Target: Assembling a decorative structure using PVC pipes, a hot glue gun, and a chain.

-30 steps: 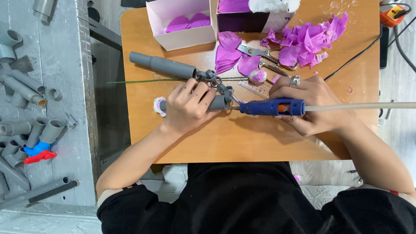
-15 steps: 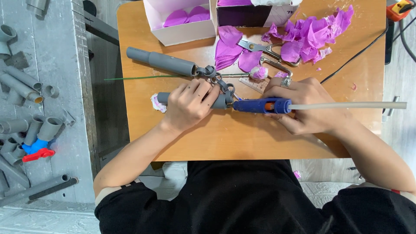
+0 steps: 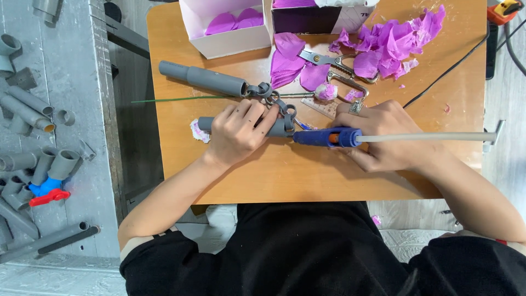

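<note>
My left hand (image 3: 238, 131) grips a grey plastic pipe (image 3: 274, 129) that lies on the wooden table (image 3: 274, 175), with small grey ring clips (image 3: 268, 94) near my fingertips. My right hand (image 3: 383, 134) holds a blue hot glue gun (image 3: 327, 137), its nozzle pointing left at the end of the pipe. A long pale glue stick (image 3: 427, 137) runs out of the gun to the right. A second, thicker grey pipe (image 3: 203, 78) lies just beyond my left hand, with a thin green wire (image 3: 175, 100) beside it.
Purple paper petals (image 3: 392, 44) and scissors (image 3: 329, 61) lie at the table's far side, next to a white box (image 3: 227, 27) of petals and a dark box (image 3: 307, 19). Several grey pipe fittings (image 3: 33, 164) cover the floor at left. A black cable (image 3: 449, 68) crosses the right corner.
Both hands stay on the pipe and the glue gun. The view has shifted slightly; nothing was picked up or let go.
</note>
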